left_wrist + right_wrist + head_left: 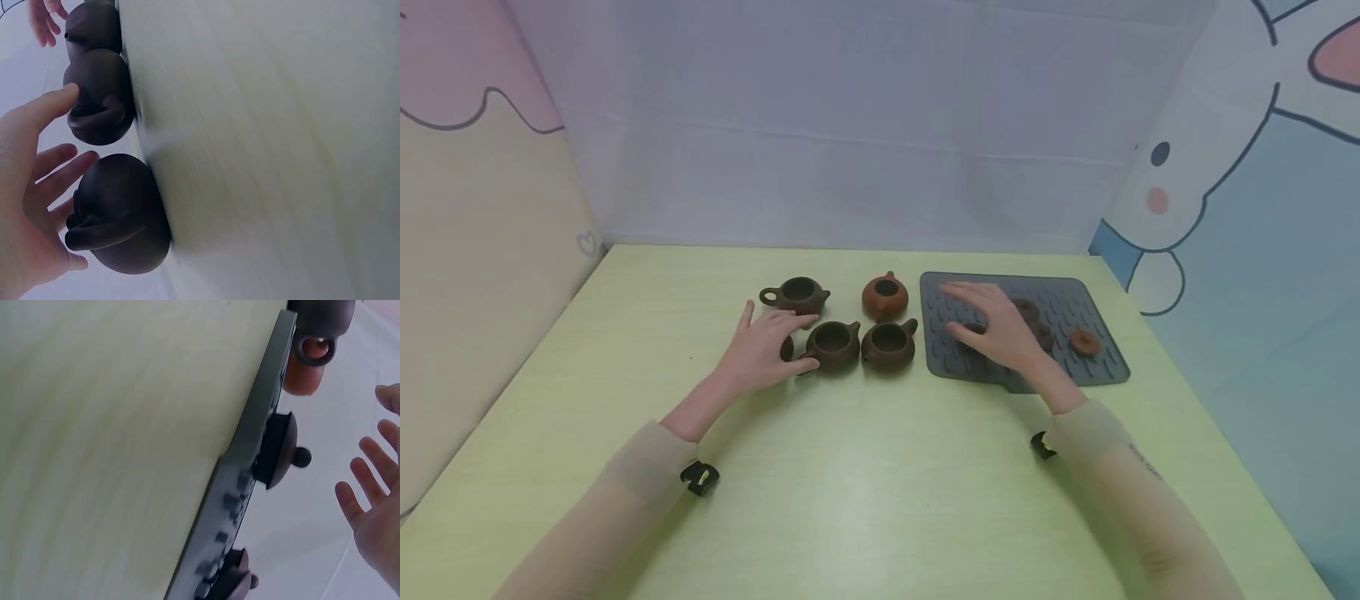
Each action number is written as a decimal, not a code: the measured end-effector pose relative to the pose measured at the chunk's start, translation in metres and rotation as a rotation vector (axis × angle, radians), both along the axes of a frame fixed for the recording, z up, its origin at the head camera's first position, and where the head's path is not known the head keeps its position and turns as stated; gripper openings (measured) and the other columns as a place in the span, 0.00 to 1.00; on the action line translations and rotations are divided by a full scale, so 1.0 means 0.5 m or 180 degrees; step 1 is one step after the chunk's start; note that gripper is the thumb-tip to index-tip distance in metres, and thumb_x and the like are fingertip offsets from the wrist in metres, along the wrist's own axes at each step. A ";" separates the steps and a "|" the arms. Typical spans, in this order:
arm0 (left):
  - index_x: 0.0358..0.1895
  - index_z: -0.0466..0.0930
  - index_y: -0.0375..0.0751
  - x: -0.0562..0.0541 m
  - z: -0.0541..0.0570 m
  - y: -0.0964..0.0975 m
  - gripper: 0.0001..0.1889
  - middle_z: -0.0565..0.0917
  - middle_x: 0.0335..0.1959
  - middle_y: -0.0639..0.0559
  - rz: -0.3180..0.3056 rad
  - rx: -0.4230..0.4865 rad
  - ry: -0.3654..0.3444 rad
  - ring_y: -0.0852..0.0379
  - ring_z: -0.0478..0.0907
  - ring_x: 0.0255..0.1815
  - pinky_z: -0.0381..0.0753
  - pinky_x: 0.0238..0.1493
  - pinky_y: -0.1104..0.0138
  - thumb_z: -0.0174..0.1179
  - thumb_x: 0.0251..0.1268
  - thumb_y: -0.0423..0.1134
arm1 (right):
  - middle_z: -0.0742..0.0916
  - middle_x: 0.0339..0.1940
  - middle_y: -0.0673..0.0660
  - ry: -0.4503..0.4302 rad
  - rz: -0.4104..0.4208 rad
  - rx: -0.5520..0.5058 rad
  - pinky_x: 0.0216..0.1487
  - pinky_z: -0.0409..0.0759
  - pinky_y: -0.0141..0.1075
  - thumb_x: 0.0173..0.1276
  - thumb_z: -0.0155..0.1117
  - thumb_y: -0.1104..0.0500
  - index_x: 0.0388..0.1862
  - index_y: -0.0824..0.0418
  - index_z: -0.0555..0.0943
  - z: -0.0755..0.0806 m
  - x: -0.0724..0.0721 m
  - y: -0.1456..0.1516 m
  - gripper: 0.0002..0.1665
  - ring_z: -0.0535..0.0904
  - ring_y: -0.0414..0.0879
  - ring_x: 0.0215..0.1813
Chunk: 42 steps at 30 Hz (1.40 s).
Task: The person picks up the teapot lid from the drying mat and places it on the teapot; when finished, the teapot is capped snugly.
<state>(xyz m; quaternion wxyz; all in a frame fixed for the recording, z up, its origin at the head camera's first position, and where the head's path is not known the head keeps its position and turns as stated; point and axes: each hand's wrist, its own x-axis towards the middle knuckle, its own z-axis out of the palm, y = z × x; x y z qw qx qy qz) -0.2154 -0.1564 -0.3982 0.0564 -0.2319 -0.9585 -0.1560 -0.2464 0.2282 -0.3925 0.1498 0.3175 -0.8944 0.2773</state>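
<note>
My left hand (pixel 766 346) reaches over the teapots with its fingers spread. Its thumb tip overlaps the handle side of a dark brown teapot (pixel 832 346). Mostly hidden beneath this hand is another dark teapot (pixel 125 212), whose handle faces the palm in the left wrist view. Over the left part of a grey ridged mat (pixel 947 362) hovers my right hand (pixel 1000 325), fingers apart and holding nothing. A dark teapot lid (pixel 281 450) with a round knob lies below it on the mat. None of the teapots in view wears a lid.
At the back stand a dark teapot (pixel 797 296) and a reddish one (pixel 885 297). One more dark teapot (pixel 888 346) sits just left of the mat. Dark lids (pixel 1042 336) and a reddish lid (pixel 1085 342) lie farther right on the mat. A pale curtain (pixel 850 167) hangs behind the table.
</note>
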 end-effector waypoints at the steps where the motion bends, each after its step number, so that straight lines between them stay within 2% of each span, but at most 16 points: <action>1: 0.68 0.73 0.48 0.000 0.000 0.001 0.38 0.79 0.65 0.43 0.0002 0.0004 -0.0003 0.39 0.70 0.70 0.38 0.75 0.31 0.70 0.54 0.59 | 0.77 0.71 0.56 -0.0012 0.0002 0.0041 0.70 0.66 0.58 0.66 0.70 0.56 0.71 0.51 0.72 0.000 0.000 0.007 0.34 0.69 0.57 0.71; 8: 0.64 0.77 0.48 0.000 -0.005 0.003 0.34 0.84 0.59 0.49 -0.0013 0.0085 -0.0032 0.41 0.72 0.68 0.36 0.74 0.30 0.71 0.55 0.57 | 0.77 0.70 0.59 -0.0105 0.0018 0.0311 0.69 0.66 0.60 0.68 0.67 0.57 0.71 0.53 0.72 -0.003 -0.003 0.050 0.32 0.69 0.59 0.70; 17: 0.63 0.79 0.49 0.000 -0.006 0.004 0.31 0.86 0.55 0.50 0.0002 0.0170 -0.0007 0.41 0.73 0.66 0.35 0.72 0.28 0.72 0.54 0.55 | 0.78 0.68 0.62 -0.0409 -0.0055 0.0534 0.68 0.66 0.61 0.68 0.67 0.57 0.67 0.56 0.76 0.002 0.000 0.078 0.28 0.69 0.60 0.69; 27: 0.62 0.79 0.49 -0.002 -0.006 0.003 0.31 0.87 0.55 0.51 0.0034 0.0151 -0.0008 0.42 0.73 0.67 0.35 0.72 0.27 0.72 0.54 0.55 | 0.83 0.58 0.61 -0.0479 -0.0238 0.0918 0.65 0.69 0.59 0.66 0.69 0.56 0.58 0.58 0.84 0.001 -0.008 0.084 0.21 0.73 0.58 0.61; 34: 0.62 0.79 0.49 -0.001 -0.006 0.003 0.31 0.87 0.53 0.51 0.0036 0.0167 -0.0010 0.42 0.73 0.66 0.34 0.72 0.27 0.72 0.54 0.55 | 0.86 0.50 0.58 -0.0583 -0.0382 0.0998 0.60 0.72 0.57 0.65 0.70 0.56 0.51 0.55 0.87 -0.003 -0.012 0.084 0.16 0.75 0.55 0.56; 42: 0.62 0.79 0.50 -0.001 -0.007 0.004 0.31 0.87 0.54 0.51 0.0047 0.0181 -0.0039 0.41 0.73 0.67 0.34 0.72 0.27 0.72 0.54 0.55 | 0.86 0.47 0.57 -0.0697 -0.0326 0.0907 0.60 0.71 0.56 0.65 0.70 0.59 0.49 0.55 0.87 0.000 -0.014 0.084 0.13 0.74 0.54 0.55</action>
